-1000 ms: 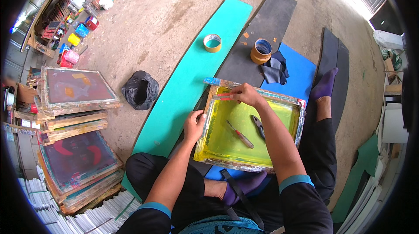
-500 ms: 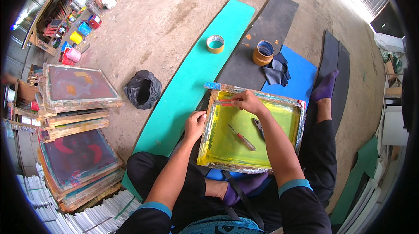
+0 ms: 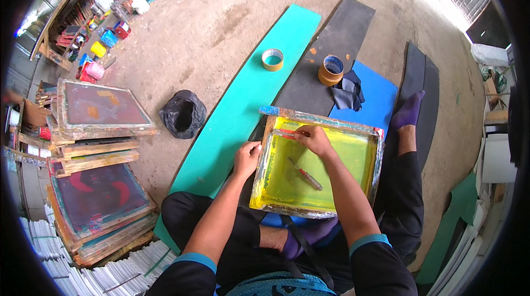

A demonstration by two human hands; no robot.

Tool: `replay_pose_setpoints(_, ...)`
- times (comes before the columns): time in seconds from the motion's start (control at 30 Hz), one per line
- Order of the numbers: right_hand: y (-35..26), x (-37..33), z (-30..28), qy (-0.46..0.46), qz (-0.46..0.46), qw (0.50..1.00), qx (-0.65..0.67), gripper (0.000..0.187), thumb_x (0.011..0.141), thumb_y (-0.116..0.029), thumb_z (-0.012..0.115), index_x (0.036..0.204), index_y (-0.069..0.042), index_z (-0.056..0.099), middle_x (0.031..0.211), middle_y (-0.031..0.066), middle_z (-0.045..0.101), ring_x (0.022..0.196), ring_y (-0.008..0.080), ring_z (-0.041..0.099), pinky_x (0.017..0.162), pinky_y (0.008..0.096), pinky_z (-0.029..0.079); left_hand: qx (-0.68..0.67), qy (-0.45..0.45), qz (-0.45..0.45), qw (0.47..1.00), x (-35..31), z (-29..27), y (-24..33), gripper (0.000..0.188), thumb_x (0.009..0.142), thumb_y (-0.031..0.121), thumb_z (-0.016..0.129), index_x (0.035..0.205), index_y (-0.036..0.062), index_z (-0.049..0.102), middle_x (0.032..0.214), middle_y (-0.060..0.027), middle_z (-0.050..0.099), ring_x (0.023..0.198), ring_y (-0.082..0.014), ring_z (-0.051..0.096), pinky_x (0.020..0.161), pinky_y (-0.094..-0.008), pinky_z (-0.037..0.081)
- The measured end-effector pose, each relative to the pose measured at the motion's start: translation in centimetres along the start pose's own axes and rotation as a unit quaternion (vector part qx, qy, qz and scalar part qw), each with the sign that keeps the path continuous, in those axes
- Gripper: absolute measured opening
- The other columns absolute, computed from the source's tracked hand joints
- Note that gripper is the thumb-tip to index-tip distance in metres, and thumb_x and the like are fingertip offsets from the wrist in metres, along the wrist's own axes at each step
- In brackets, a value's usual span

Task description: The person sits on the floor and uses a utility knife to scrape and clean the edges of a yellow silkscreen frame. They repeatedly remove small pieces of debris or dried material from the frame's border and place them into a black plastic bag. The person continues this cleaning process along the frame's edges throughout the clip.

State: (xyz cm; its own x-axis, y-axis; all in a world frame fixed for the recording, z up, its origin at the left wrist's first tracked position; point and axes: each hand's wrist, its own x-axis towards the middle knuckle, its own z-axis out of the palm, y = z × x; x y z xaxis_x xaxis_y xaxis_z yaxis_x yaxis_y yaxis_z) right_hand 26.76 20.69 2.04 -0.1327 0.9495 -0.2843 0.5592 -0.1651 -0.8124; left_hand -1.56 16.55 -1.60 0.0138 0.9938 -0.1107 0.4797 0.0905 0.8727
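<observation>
- Two bare hands are working at a wooden frame, which is lying before the seated person, above the dark and blue matting, its yellow mesh facing up.
- Right hand: it is closing narrowly around a slim red tool, which is pointing left, near the frame's upper left corner; the tool's exact kind I cannot tell.
- Left hand: its fingers are curling in at the outside of the frame's left rail; whether they are gripping it firmly I cannot tell.
- One screwdriver is lying slantwise on the mesh, left of the right forearm.
- Beyond the frame, a tape roll is resting on a green mat, and stacked tape rolls are standing on a black mat.
- Just beside that stack, a dark cloth is lying crumpled, partly over a blue mat.
- Left of the green mat, a black plastic bag is sitting open, near piled frames.
</observation>
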Motion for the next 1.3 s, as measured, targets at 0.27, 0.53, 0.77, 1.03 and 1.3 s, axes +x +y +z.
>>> replay_pose_setpoints(0.27,0.1,-0.8,1.1,0.029,0.028,0.999,0.018,0.035,0.089,-0.032,0.072,0.109,-0.004,0.079,0.096,0.0209,0.076,0.089,0.0336,0.075,0.082,0.0417,0.056,-0.006,0.007,0.009,1.000,0.0,0.1,0.2,0.024,0.100,0.020,0.069,0.111,-0.0012,0.074,0.109,-0.0175,0.075,0.102,-0.0299,0.072,0.091,-0.0376,0.054)
replay_pose_setpoints(0.53,-0.4,-3.1,3.1,0.076,0.046,0.994,0.059,0.034,0.091,-0.028,0.072,0.110,-0.001,0.077,0.095,0.0224,0.076,0.089,0.0336,0.075,0.082,0.0404,0.057,-0.013,-0.001,0.027,1.000,0.1,-0.1,-0.2,0.023,0.099,0.018,0.070,0.111,-0.0015,0.075,0.107,-0.0163,0.075,0.101,-0.0288,0.072,0.090,-0.0370,0.054)
replay_pose_setpoints(0.77,-0.5,-4.5,5.0,0.125,0.073,0.985,0.094,0.032,0.094,-0.027,0.073,0.110,0.001,0.076,0.098,0.0229,0.076,0.092,0.0325,0.076,0.083,0.0396,0.057,-0.014,-0.007,0.024,1.000,0.1,-0.2,-0.1,0.023,0.098,0.016,0.070,0.110,-0.0022,0.075,0.106,-0.0156,0.075,0.099,-0.0277,0.072,0.088,-0.0362,0.054)
replay_pose_setpoints(1.03,-0.7,-5.1,5.8,0.155,0.046,0.981,0.104,0.028,0.096,-0.022,0.073,0.108,0.003,0.076,0.082,0.0108,0.072,0.074,0.0164,0.066,0.068,0.0323,0.051,-0.019,0.025,0.079,0.996,0.1,0.1,-0.8,0.020,0.097,0.015,0.071,0.109,0.0005,0.076,0.099,-0.0142,0.075,0.086,-0.0270,0.072,0.075,-0.0356,0.056)
replay_pose_setpoints(1.3,-0.6,-5.2,6.2,0.138,0.082,0.981,0.105,0.032,0.094,-0.026,0.073,0.111,0.001,0.076,0.096,0.0215,0.077,0.089,0.0309,0.077,0.082,0.0397,0.057,-0.013,0.021,0.070,0.997,0.1,0.1,-0.9,0.020,0.097,0.015,0.070,0.109,0.0007,0.076,0.100,-0.0145,0.075,0.087,-0.0287,0.073,0.075,-0.0363,0.056)
